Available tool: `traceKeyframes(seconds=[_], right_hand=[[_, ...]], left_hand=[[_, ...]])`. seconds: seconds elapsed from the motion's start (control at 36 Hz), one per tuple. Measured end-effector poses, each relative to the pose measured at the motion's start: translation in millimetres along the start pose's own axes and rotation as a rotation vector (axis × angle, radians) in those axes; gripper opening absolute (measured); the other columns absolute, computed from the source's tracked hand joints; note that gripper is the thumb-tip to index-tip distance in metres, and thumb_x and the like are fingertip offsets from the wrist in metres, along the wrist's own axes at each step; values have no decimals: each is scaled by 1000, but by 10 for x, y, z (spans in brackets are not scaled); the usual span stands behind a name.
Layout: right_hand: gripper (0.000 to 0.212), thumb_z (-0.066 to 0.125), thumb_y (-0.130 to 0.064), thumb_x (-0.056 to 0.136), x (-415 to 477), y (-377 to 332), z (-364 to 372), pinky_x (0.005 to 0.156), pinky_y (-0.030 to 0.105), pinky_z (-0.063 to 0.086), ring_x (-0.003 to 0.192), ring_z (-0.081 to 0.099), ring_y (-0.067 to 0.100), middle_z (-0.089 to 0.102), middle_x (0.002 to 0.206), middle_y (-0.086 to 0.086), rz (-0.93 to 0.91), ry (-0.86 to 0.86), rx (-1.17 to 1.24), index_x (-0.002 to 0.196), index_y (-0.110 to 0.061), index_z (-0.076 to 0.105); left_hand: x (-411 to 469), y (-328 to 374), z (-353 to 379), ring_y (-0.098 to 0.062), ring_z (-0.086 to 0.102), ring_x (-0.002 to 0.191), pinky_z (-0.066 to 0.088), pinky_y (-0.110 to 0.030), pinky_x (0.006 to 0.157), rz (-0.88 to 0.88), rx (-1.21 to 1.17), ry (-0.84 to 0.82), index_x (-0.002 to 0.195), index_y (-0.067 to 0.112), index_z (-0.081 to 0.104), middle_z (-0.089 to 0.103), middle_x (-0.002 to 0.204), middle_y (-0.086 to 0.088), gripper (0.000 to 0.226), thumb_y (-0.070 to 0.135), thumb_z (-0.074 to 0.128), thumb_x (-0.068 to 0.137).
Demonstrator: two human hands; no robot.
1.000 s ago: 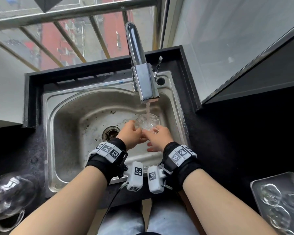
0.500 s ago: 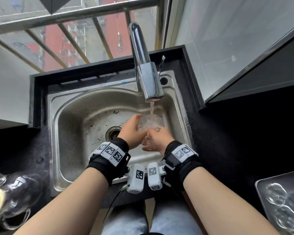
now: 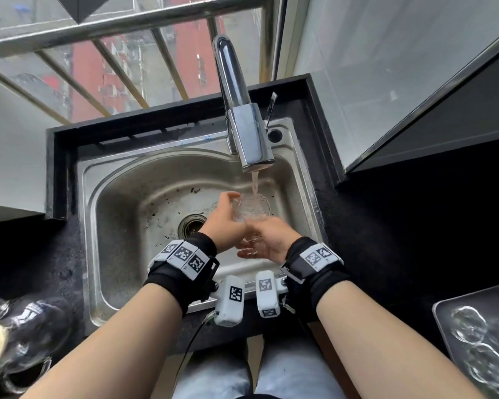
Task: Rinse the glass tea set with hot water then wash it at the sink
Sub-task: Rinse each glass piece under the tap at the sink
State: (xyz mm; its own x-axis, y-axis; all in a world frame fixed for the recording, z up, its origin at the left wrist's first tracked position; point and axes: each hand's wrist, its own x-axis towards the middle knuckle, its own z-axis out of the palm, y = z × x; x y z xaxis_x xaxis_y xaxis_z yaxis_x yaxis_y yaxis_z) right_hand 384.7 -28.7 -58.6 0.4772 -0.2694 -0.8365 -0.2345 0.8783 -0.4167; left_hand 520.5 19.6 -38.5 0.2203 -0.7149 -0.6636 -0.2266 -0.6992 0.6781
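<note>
A small clear glass cup (image 3: 249, 207) is under the running stream from the chrome faucet (image 3: 249, 139), over the steel sink (image 3: 121, 214). My left hand (image 3: 224, 223) grips the cup from the left, fingers curled round its side. My right hand (image 3: 267, 240) holds it from below and the near side, with water running over the fingers. The cup's lower part is hidden between my hands.
A glass teapot (image 3: 26, 326) with a pale lid knob stands on the dark counter at the lower left. A metal tray (image 3: 444, 309) at the lower right holds several clear glass cups (image 3: 470, 326). The sink drain (image 3: 192, 226) lies left of my hands. A barred window is behind the sink.
The cup has been raised slightly toward the spout and turned between my hands. My left fingers have shifted higher on its side. Water keeps running.
</note>
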Motion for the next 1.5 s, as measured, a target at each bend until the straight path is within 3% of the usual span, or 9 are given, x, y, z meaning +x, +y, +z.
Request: traceKeyframes(seconds=[0.17,0.28,0.53,0.75,0.94,1.06,1.19,1.36,1.5], right_hand=[[10,76,-7,89,130,-33,69,62,50,65,86,75,36,70,105,17,-185,384,-304,92,-10,67],[21,66,-23,103,77,-59,141,67,50,66,86,76,38,66,112,17,-145,291,-189,107,-2,66],[28,70,1,95,-38,-181,166,62,48,64,74,73,32,70,97,20,24,37,-198,120,12,63],[31,66,-37,101,-10,-94,300,63,52,65,70,78,35,74,86,18,-144,210,-475,102,-6,67],[47,47,-41,111,-93,-61,338,63,52,64,71,76,38,67,86,24,-80,93,-392,118,4,57],[54,43,-43,111,-142,-97,317,70,60,63,67,73,37,65,87,25,-70,68,-391,119,8,57],[51,41,-37,107,-191,-132,254,71,58,61,74,65,36,63,92,23,-115,150,-298,112,9,62],[29,39,-22,103,-269,-152,159,65,45,60,79,63,35,59,96,20,-148,179,-326,106,-1,59],[40,45,-39,107,-284,-152,-23,70,53,62,79,65,34,60,93,16,-114,177,-363,105,-2,61]], left_hand=[[-68,57,-90,-21,66,65,56,-33,56,-51,37,-11,148,17,34,62,114,-14,66,2,59,89],[-133,35,-143,-20,69,71,61,-33,62,-9,58,19,157,19,29,57,132,-12,85,5,70,84],[-244,-24,-355,-26,51,134,43,-43,117,57,209,-51,158,25,24,49,150,-4,135,16,104,50],[-262,-80,-455,-16,68,78,56,-34,65,28,164,-65,142,32,38,72,106,-1,109,32,99,52],[-249,-210,-452,-13,69,108,58,-43,97,125,116,-3,134,28,46,68,120,6,100,34,100,49],[-300,-205,-447,-19,74,103,60,-42,95,180,41,-17,134,35,30,70,119,-3,109,31,103,53],[-254,-198,-388,-23,76,90,61,-52,89,153,-34,115,122,31,47,77,102,-5,79,37,97,62],[-191,-104,-295,-19,73,96,61,-41,86,155,-7,35,126,24,46,71,111,-3,88,44,97,57],[-156,-33,-160,-5,71,88,55,-27,79,174,94,57,118,20,50,70,106,5,80,36,102,59]])
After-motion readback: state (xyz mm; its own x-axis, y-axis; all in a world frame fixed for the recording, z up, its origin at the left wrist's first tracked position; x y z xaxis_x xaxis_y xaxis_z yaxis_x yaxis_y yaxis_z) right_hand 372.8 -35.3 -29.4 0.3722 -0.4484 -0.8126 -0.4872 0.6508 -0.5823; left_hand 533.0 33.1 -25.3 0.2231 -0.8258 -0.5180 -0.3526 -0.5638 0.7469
